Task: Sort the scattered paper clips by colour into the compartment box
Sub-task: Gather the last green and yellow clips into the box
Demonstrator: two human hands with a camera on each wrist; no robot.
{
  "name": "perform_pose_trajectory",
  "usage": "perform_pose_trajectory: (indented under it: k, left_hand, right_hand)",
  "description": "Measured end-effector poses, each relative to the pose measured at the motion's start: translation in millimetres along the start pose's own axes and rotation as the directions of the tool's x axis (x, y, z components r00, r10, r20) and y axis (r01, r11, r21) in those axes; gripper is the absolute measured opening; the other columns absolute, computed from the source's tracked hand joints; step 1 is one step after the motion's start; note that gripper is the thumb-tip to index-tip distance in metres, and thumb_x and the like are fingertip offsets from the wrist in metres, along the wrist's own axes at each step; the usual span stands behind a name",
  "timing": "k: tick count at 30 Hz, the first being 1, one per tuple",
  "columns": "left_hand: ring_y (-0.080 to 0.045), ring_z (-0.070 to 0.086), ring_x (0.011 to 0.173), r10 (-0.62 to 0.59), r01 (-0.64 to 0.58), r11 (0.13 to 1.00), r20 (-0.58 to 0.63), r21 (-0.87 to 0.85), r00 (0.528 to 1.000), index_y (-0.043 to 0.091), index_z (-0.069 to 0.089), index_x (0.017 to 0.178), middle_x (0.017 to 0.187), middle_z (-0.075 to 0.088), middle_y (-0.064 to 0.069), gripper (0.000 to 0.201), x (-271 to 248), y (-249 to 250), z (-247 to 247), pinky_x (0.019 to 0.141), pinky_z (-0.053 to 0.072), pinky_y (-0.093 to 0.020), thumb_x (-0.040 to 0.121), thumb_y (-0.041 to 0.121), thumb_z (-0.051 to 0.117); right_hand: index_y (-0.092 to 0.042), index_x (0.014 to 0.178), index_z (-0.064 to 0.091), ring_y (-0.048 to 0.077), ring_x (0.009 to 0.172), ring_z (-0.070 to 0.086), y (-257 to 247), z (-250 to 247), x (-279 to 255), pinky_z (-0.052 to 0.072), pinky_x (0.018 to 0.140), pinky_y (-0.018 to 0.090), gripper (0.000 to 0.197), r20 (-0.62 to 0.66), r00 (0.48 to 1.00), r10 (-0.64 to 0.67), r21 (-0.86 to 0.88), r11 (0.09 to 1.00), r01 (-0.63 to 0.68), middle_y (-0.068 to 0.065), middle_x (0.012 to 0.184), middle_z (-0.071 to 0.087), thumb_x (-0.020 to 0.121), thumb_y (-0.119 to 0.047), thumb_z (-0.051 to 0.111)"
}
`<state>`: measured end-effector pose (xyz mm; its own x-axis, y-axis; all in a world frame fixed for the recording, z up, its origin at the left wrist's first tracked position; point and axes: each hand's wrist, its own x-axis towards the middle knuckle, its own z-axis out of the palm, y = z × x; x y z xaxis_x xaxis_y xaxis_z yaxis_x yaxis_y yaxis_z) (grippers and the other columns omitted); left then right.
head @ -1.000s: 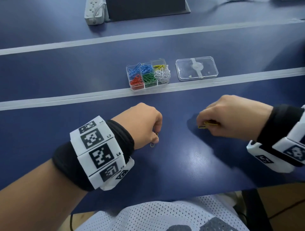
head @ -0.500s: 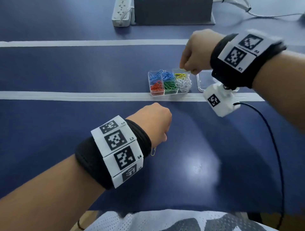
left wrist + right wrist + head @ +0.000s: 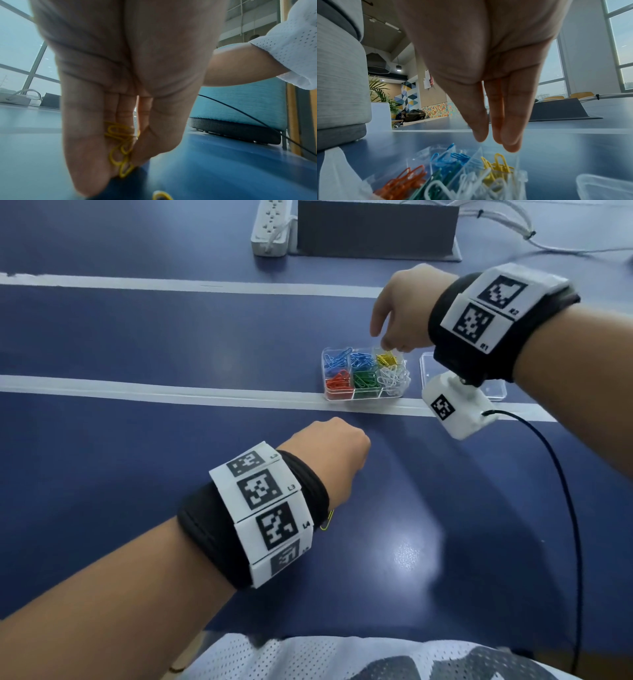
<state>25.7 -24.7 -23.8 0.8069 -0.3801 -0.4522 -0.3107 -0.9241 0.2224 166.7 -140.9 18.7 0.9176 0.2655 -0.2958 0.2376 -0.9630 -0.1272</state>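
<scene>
- Two hands work apart: the right hand (image 3: 399,313) hangs over the far right corner of the compartment box (image 3: 365,396), fingers straight and pointing down with nothing between them; the left hand (image 3: 330,455) is low over the worktop (image 3: 137,457), near the person.
- Several yellow paper clips (image 3: 120,146) are bunched in the left hand, pinched between thumb and fingertips, as the left wrist view shows.
- One more yellow clip (image 3: 161,195) lies on the worktop just below that hand; in the head view only a yellow loop (image 3: 327,520) shows beside the wristband.
- Six compartments fill the box, which sits on the white tape line (image 3: 137,393): blue in the two far left ones, yellow clips in the box (image 3: 387,359) far right, orange, green and white along the near row. Its clear lid (image 3: 428,368) lies just beside it, to the right.
- Judged step: the right hand's drop into yellow looks done, so the left hand's bunch goes next to that same far right cell.
- Keep the pinch firm while carrying; a loose bunch sheds clips.
- Bring the fingertips low over the yellow cell before letting go, since the white clips (image 3: 394,378) heap right against it and a high drop could stray there.
- Clear the right hand aside first, then collect the stray clip.
</scene>
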Motion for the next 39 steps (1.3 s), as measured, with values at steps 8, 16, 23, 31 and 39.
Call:
perform_pose_trajectory:
  k: [8,16,23,31,39]
  left_hand:
    - [-0.020,0.051,0.088,-0.052,0.059,0.989,0.054,-0.138,0.997,0.019,0.051,0.074,0.089,0.055,0.002,0.022,-19.1,-16.2,-2.9,0.079,0.044,-0.028,0.091,0.013,0.038]
    - [-0.018,0.059,0.078,-0.169,0.177,0.976,0.072,-0.125,0.983,0.014,0.062,0.083,0.083,0.065,0.001,0.023,-32.9,-8.9,8.6,0.066,0.048,-0.028,0.085,0.035,0.054]
    - [-0.028,0.065,0.086,-0.131,0.131,0.991,-0.042,-0.008,0.990,0.013,0.068,0.088,0.091,0.068,-0.006,0.015,-26.3,-7.1,9.8,0.072,0.055,-0.032,0.080,0.008,0.056]
    - [-0.029,0.062,0.081,-0.120,0.121,0.986,-0.018,0.111,0.993,0.009,0.062,0.085,0.088,0.064,-0.008,0.013,-13.7,-5.0,1.2,0.060,0.045,-0.028,0.074,0.014,0.057]
    - [-0.005,0.049,0.060,-0.086,0.088,0.994,0.037,-0.061,0.996,0.021,0.061,0.072,0.063,0.055,0.010,0.006,-7.0,-15.9,-9.5,0.055,0.041,-0.017,0.073,0.014,0.060]
  right_hand:
    - [-0.027,0.090,0.069,0.022,0.073,0.065,15.2,5.3,-21.5,0.055,0.080,0.032,0.015,-0.075,0.997,-0.032,0.064,0.997,0.037,0.003,0.091,0.070,0.086,-0.019,0.057]
    - [-0.025,0.096,0.073,0.024,0.085,0.058,20.5,25.8,-69.5,0.047,0.084,0.030,0.020,-0.126,0.980,-0.154,0.062,0.985,0.163,0.004,0.093,0.071,0.084,-0.025,0.056]
    - [-0.031,0.103,0.067,0.014,0.078,0.051,55.1,59.5,-121.7,0.047,0.082,0.027,0.020,0.090,0.991,-0.103,0.021,0.995,0.101,-0.010,0.079,0.066,0.085,-0.034,0.057]
    - [-0.036,0.120,0.050,0.016,0.070,0.045,79.7,80.7,-146.9,0.047,0.077,0.032,0.034,0.085,0.994,-0.067,0.113,0.992,0.058,-0.012,0.059,0.046,0.086,-0.036,0.055]
    - [-0.034,0.120,0.050,0.015,0.076,0.047,63.1,76.6,-135.9,0.044,0.077,0.029,0.034,0.140,0.979,-0.151,0.087,0.986,0.139,-0.011,0.066,0.051,0.087,-0.042,0.052]
